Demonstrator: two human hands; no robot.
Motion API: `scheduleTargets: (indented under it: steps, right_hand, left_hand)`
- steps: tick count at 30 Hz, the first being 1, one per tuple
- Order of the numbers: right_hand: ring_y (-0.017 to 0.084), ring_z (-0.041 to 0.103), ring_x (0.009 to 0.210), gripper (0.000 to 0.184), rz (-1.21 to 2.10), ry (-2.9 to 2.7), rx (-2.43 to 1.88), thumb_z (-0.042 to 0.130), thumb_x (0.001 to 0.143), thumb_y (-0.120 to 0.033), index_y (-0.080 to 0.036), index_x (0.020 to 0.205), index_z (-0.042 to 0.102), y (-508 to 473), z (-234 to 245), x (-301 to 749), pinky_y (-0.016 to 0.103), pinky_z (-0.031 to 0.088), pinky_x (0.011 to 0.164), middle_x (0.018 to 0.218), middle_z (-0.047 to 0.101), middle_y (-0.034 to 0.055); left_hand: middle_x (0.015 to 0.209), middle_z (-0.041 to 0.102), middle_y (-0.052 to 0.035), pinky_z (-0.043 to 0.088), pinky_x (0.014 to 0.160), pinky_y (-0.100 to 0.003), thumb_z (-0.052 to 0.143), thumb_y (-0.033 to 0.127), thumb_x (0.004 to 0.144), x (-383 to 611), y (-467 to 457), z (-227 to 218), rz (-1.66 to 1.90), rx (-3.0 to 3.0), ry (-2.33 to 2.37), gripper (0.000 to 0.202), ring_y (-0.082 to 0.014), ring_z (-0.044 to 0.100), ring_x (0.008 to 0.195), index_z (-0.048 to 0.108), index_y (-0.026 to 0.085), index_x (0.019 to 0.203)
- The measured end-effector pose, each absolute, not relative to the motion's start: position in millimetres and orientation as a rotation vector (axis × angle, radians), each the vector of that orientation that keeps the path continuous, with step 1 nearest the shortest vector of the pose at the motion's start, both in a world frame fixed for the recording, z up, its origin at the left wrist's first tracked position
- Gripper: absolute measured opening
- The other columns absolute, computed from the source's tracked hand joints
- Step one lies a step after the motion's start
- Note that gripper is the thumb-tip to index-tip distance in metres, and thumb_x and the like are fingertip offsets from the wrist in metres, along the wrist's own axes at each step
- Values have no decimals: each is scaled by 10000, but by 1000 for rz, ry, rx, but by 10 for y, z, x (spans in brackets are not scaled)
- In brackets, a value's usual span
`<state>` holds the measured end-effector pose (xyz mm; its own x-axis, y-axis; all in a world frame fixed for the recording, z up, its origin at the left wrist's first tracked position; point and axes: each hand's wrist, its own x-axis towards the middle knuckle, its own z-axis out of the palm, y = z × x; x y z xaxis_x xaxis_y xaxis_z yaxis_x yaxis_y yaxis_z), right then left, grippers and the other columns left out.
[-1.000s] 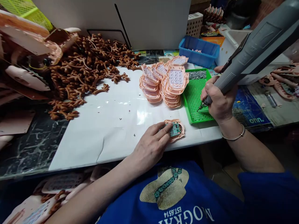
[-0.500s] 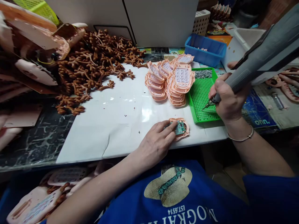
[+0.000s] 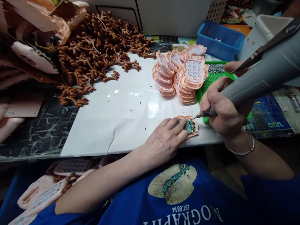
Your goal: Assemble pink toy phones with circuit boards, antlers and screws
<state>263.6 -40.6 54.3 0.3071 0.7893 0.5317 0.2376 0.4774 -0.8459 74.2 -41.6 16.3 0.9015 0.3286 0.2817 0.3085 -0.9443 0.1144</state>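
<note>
My left hand (image 3: 166, 141) lies on the white sheet near the table's front edge, fingers pressing a small pink toy-phone shell (image 3: 195, 128) with a green circuit board (image 3: 189, 125) in it. My right hand (image 3: 222, 107) is wrapped round a grey electric screwdriver (image 3: 255, 81). Its thin bit points left and hovers just above the shell's upper right edge. Behind my right hand sits a green screw tray (image 3: 209, 82) with a heap of small screws (image 3: 217, 68) at its far end.
A stack of pink keypad shells (image 3: 182, 75) stands beside the tray. Several brown plastic sprues (image 3: 98, 53) are heaped at the back left. A blue bin (image 3: 220, 39) sits behind. More pink shells (image 3: 44, 193) lie in my lap area, lower left.
My right hand has carried the screwdriver from over the green tray leftward and down, so its tip is at the pink shell. My left hand kept holding the shell.
</note>
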Motion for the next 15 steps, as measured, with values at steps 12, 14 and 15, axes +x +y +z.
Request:
scheduleTargets:
  steps: [12,14,15]
  right_hand:
    - [127,445,470,340,486,-1318,-1028,694,844,-546,-445,1137,557,-404,521,2601,307,440,488,668,482,-55]
    - [137,465,486,356,485,-1313,-1033,696,835,-561,-447,1140,553,-394,501,2608,312,453,501,675,490,-52]
    - [142,471,491,359,488,-1305,-1031,700,828,-560,-445,1136,557,-387,491,2611,316,460,503,681,499,-49]
  left_hand:
    - [1322,643,-139,509,916,-398,536,75,876,748,-421,144,535,3014,513,177,-277,575,1110,609,148,1020]
    - [1332,640,-140,512,919,-400,535,78,876,747,-422,140,529,3015,518,176,-276,575,1111,612,149,1017]
    - [1339,637,-140,513,921,-402,536,82,878,746,-422,140,524,3015,521,168,-277,574,1116,613,150,1010]
